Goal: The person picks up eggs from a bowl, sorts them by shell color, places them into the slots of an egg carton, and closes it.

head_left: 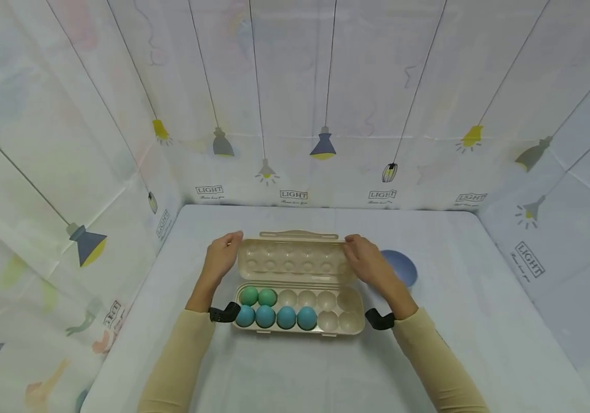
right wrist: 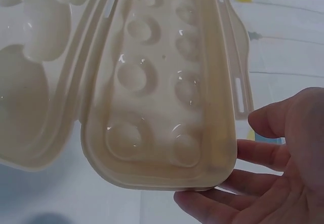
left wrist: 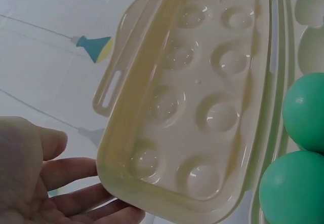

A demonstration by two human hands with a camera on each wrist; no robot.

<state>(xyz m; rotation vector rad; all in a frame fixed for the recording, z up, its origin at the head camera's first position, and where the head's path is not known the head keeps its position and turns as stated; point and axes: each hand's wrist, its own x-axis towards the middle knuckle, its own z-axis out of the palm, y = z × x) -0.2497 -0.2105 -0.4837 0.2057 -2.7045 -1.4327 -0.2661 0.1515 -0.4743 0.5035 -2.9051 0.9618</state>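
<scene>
A beige plastic egg carton (head_left: 350,324) lies with its lid (head_left: 295,259) raised at the back. Two green eggs (head_left: 249,296) sit at the left of its far row; several blue eggs (head_left: 286,317) fill the near row from the left. The cups on the right hold nothing. My left hand (head_left: 221,255) touches the lid's left end with extended fingers, thumb apart from it in the left wrist view. At the opposite end, fingers of my right hand (head_left: 369,261) rest against the outside of the lid corner (right wrist: 223,176), the thumb near the latch flap (right wrist: 242,82).
A blue bowl (head_left: 403,268) stands just right of the carton, partly behind my right hand. The white-covered table (head_left: 460,321) is enclosed by hanging printed cloth (head_left: 295,103) at the back and both sides.
</scene>
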